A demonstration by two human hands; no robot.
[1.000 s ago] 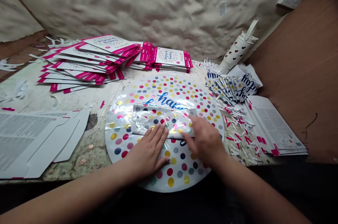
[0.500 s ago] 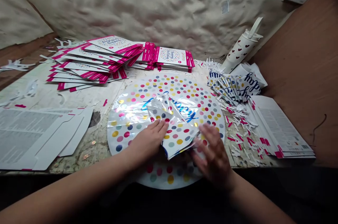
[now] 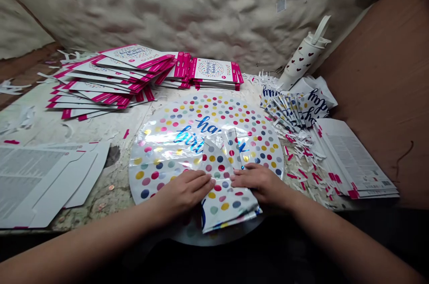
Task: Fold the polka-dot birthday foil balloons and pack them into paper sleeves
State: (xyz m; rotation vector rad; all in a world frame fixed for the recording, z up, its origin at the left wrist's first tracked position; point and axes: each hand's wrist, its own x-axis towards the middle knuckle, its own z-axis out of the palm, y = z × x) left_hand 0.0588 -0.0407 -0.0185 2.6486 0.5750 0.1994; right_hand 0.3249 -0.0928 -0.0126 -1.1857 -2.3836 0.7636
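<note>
A shiny foil balloon (image 3: 215, 208), white with coloured dots, lies partly folded in front of me on a stack of flat round foil balloons (image 3: 174, 141) with blue "happy birthday" lettering. My left hand (image 3: 189, 188) rests on the folded balloon's left edge, fingers stretched out and flat. On the right side, my right hand (image 3: 263, 183) has its fingers bent over the folded flap, closed on the foil; its thumb is hidden. The balloon's layered lower edge points toward me, past the table's front edge.
Pink-and-white printed packets (image 3: 114, 78) are piled at the back left, with another packet stack (image 3: 216, 72) beside them. Flat cards (image 3: 36, 181) lie left, more cards (image 3: 355, 159) right. Folded balloons (image 3: 291, 107), paper scraps (image 3: 306, 150) and a heart-patterned tumbler (image 3: 303, 58) stand at right.
The folded balloon has shifted toward me and is narrower, its right part folded inward. My right hand has come in from the right onto the foil; my left hand stays on its left side.
</note>
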